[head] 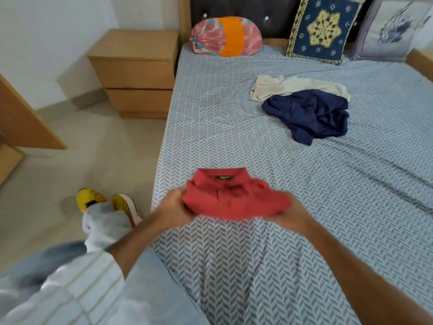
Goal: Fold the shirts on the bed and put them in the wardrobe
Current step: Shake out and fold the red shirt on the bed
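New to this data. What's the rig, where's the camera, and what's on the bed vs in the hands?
There is no robot: a person works with bare hands, and the single picture comes from a wide-angle camera on their head, looking forward and down. The left hand and right hand grip opposite sides of a folded red shirt at the near edge of the bed. Further back lie a crumpled navy shirt and, touching it behind, a white shirt, both unfolded. A bolster and two cushions rest at the headboard; a wooden nightstand stands beside the bed.
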